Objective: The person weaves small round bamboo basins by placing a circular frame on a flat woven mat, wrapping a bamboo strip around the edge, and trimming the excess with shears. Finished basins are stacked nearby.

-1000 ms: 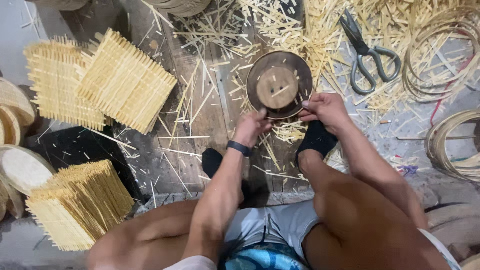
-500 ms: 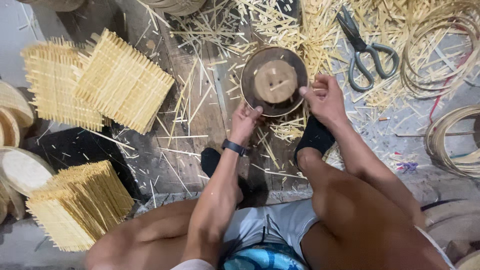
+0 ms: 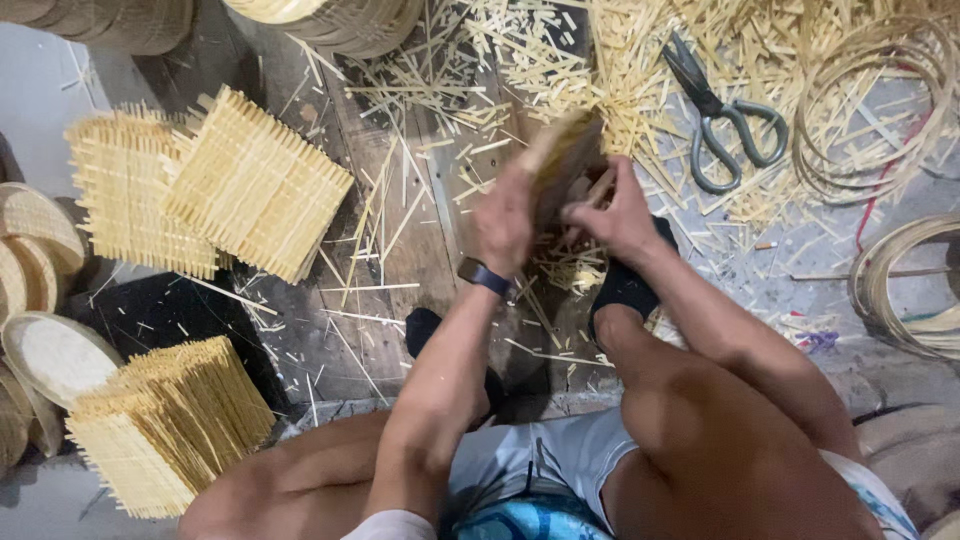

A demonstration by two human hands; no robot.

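Single head-worn view — looks steeply down from above the seated person's lap, close over the knees and forearms. Facing forward onto the wooden floor boards; reach extends to the scissors at the upper edge. No second view to overlap.

The round dark wooden form is motion-blurred between both hands; the left hand hides its near edge.

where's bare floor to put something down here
Bare patches: the grey floor left of the square mats, and the dark strip between them and the lower stack. Crowded: splints around the scissors and hoops.
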